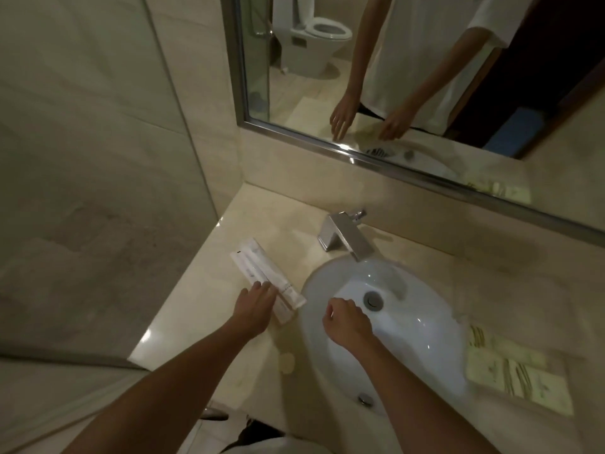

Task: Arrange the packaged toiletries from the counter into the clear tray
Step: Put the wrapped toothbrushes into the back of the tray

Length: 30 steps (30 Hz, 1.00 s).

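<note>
- Basin (327, 273): lying sunk in the beige worktop (262, 217); every place below is given from it.
- Packets (262, 273): two long white wrapped toiletries lying side by side on the worktop just left of the basin, one end angled toward its rim.
- Left hand (253, 309): resting palm down on the near end of the packets, left of the basin; fingers (266, 288) straight and close together, pressing flat.
- Right hand (345, 322): hovering over the basin bowl, near the drain (372, 299); its fingers are curling inward, gripping nothing visible.
- Tap (343, 234): standing at the basin's far rim.
- Green sachets (517, 371): lying flat on the worktop right of the basin; whether a clear tray is holding them cannot be told.
</note>
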Tool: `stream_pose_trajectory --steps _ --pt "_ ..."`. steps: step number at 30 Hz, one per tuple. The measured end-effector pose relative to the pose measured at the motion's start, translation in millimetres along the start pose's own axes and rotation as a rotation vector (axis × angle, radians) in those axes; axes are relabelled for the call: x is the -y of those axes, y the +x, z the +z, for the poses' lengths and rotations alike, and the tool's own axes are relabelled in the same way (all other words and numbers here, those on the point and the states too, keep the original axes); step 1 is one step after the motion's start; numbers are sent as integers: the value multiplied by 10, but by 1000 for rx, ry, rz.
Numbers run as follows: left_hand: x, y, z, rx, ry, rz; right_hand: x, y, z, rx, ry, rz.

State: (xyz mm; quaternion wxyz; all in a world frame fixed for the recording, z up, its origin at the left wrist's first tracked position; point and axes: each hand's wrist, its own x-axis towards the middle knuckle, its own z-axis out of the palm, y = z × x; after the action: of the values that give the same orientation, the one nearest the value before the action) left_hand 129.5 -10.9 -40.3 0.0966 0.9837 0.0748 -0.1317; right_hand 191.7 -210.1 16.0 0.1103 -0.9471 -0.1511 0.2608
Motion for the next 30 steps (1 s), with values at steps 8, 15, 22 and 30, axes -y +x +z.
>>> stream_pose_trajectory --steps 8,15,22,30 --pt "330 164 16 12 102 68 431 324 150 -9 1 -11" --pt "685 133 -2 32 59 29 739 660 359 -104 22 -84" --pt "973 -10 -14 25 5 -9 932 869 583 -125 24 -47" --pt "960 -35 -74 13 12 35 819 827 532 -54 99 -64"
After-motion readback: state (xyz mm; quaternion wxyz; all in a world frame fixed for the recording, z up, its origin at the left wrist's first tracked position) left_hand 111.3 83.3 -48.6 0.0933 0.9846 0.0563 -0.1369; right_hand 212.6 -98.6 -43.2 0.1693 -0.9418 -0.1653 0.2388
